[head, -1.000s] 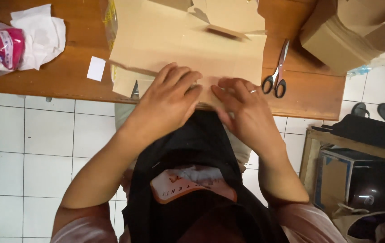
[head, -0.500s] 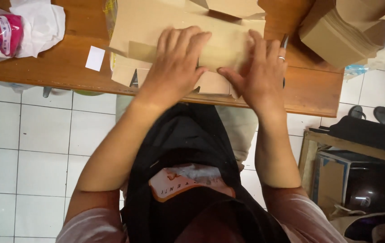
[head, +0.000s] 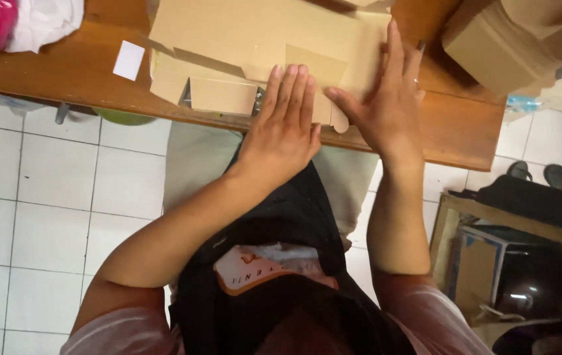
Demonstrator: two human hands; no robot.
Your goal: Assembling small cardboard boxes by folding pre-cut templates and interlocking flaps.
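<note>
Brown cardboard (head: 255, 33), a flat unfolded box blank, lies on the wooden table (head: 465, 131) at its near edge. The left hand (head: 284, 128) presses flat on it with fingers straight and held together, while the right hand (head: 383, 98) lies flat beside it, fingers slightly spread, thumb pointing toward the left. A small white paper slip (head: 128, 60) sits left of the cardboard; a closed cardboard box (head: 498, 49) stands at the right.

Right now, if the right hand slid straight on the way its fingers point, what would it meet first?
The right hand lies flat on the flat cardboard sheet, fingers pointing toward the table's far side. Straight on, it would only cross more of that sheet; nothing else shows before the picture's top edge.
</note>
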